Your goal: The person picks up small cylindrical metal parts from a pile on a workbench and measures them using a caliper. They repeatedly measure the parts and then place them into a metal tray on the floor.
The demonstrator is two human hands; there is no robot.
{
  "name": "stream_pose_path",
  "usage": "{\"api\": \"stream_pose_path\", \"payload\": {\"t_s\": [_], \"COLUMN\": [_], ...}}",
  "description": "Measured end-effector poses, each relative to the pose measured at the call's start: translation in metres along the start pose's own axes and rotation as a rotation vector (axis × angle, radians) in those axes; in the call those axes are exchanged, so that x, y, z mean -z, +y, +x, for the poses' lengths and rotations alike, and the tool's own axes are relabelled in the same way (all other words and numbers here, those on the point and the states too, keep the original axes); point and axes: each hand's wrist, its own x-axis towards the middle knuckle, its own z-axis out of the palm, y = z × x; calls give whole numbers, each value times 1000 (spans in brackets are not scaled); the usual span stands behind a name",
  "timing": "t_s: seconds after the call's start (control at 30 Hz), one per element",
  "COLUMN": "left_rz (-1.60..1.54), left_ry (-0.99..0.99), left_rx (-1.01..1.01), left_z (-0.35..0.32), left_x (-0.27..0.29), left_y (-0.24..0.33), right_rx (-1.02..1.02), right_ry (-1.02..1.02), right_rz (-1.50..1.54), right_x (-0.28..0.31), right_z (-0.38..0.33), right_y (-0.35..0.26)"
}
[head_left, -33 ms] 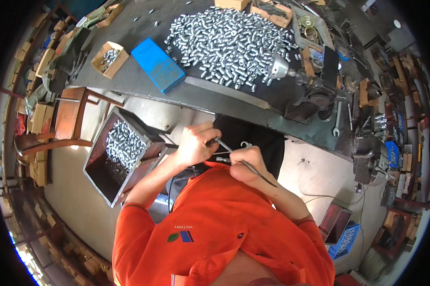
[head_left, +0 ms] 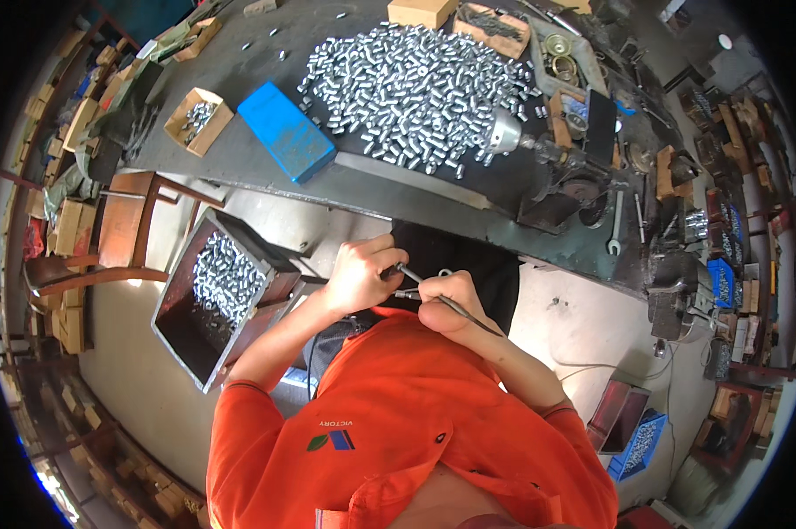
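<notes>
In front of my orange shirt, my left hand [head_left: 361,277] is closed, its fingers curled round a small dark piece that they mostly hide. Close beside it, my right hand [head_left: 449,298] grips a slim pen-shaped metal tool [head_left: 410,273]. The tool's tip points at the left hand's fingertips; whether it touches the piece I cannot tell. A grey cord [head_left: 474,318] trails back from the tool past my right wrist. Beyond the hands, a big heap of short shiny metal cylinders [head_left: 407,88] covers the middle of the dark workbench [head_left: 363,196].
A blue box [head_left: 285,132] and a small open carton of parts [head_left: 199,122] lie on the bench. Left of me stands a bin [head_left: 185,319] holding many cylinders, near a wooden chair [head_left: 123,231]. A chuck [head_left: 504,132], a wrench [head_left: 617,225] and a vise [head_left: 676,300] lie right.
The whole view has shifted slightly, with the bench lying a little lower. Both hands keep almost the same pose, still close together with the tool between them.
</notes>
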Motion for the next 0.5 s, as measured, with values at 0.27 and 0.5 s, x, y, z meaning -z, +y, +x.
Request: {"api": "stream_pose_path", "payload": {"t_s": [0.27, 0.5], "left_rz": [6, -392], "left_ry": [116, 228], "left_rx": [50, 125], "left_z": [105, 166], "left_x": [3, 40], "left_y": [-56, -21], "right_rx": [-5, -27], "right_ry": [282, 319], "right_rz": [85, 162], "right_x": [44, 43], "right_z": [-35, -35], "right_y": [-3, 12]}}
